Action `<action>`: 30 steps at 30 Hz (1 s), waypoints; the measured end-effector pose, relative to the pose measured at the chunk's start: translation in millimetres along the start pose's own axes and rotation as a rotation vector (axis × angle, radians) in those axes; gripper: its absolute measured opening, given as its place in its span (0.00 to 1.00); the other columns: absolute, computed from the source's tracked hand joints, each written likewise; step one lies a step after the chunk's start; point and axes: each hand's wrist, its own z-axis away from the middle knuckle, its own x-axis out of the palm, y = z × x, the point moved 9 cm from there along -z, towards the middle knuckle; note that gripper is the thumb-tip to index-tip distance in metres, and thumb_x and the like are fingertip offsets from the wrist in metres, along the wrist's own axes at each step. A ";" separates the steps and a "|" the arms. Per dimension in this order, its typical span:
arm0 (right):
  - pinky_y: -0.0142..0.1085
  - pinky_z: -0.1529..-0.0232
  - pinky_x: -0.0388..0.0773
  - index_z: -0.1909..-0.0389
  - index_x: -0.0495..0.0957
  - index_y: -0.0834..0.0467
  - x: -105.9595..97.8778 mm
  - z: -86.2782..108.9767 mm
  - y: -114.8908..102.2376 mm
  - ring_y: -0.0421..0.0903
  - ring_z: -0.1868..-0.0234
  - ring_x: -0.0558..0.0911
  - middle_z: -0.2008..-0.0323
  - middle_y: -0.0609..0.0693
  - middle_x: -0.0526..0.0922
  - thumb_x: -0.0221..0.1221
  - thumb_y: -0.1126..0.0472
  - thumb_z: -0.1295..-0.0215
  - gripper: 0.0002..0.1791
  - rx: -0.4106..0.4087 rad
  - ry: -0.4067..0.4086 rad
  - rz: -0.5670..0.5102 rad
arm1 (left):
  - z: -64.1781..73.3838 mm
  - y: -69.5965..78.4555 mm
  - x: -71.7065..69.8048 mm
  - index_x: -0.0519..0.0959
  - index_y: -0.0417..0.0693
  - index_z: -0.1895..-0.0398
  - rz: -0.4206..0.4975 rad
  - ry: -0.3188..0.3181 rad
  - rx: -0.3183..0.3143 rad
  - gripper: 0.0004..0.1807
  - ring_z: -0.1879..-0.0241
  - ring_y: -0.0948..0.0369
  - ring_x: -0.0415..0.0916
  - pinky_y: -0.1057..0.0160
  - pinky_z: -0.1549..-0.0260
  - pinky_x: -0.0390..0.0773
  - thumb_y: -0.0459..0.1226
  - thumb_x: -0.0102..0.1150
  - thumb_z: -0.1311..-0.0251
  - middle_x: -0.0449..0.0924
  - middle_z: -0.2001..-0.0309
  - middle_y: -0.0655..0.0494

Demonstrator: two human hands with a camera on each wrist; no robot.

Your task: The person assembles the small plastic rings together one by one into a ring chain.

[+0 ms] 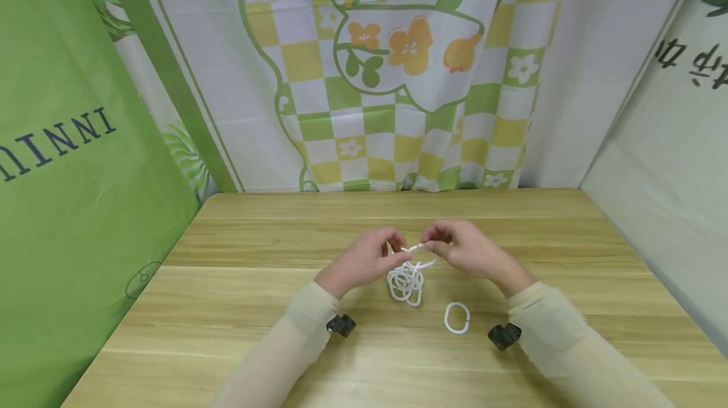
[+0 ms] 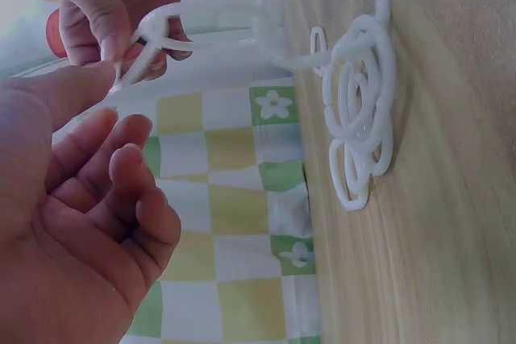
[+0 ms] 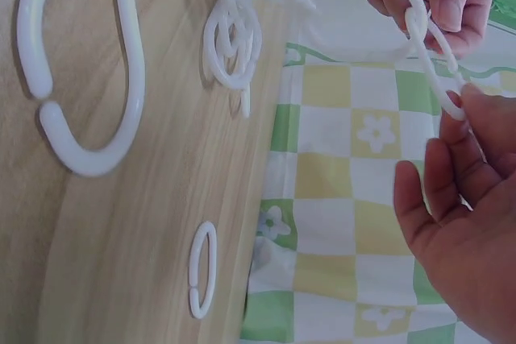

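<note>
My right hand (image 1: 469,253) pinches one white plastic chain link (image 3: 437,78) between thumb and fingertips. That link is hooked through another, whose line runs down to a heap of joined white links (image 2: 387,78) on the table. Facing it from the left, my left hand (image 1: 366,261) has its fingers loosely bent, with a gap between thumb and forefinger in the left wrist view. Its thumb tip is close to the held link; contact is unclear. Nearer to me, a single loose link (image 3: 134,62) with a small gap in its loop lies apart.
Another white link (image 3: 213,267) lies on the wooden table (image 1: 239,307), away from the heap in the right wrist view. A checked, flowered curtain (image 1: 364,124) hangs behind the table. Green cloth (image 1: 85,206) borders the left, white cloth (image 1: 671,162) the right.
</note>
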 end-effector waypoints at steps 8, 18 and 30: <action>0.39 0.67 0.77 0.63 0.81 0.58 -4.0 1.0 5.0 0.49 0.64 0.79 0.65 0.50 0.82 0.61 0.63 0.33 0.02 0.026 0.084 -0.110 | 1.4 -2.6 -2.2 0.82 0.46 0.61 0.053 0.028 0.006 0.07 0.79 0.67 0.70 0.68 0.79 0.72 0.40 0.59 0.32 0.78 0.70 0.64; 0.39 0.64 0.76 0.62 0.80 0.60 -12.3 -3.1 49.8 0.44 0.65 0.78 0.66 0.51 0.82 0.58 0.67 0.33 0.03 0.103 -0.011 0.082 | -0.5 -2.8 -6.0 0.83 0.46 0.61 0.102 0.053 -0.012 0.06 0.79 0.66 0.69 0.67 0.81 0.71 0.38 0.59 0.32 0.79 0.70 0.62; 0.40 0.67 0.70 0.73 0.78 0.57 -3.5 -0.5 103.5 0.44 0.73 0.72 0.78 0.44 0.74 0.62 0.72 0.53 0.08 0.128 -0.251 0.373 | 0.2 -1.9 -6.4 0.83 0.45 0.61 0.083 0.044 0.015 0.06 0.79 0.66 0.70 0.68 0.80 0.72 0.37 0.59 0.32 0.78 0.70 0.63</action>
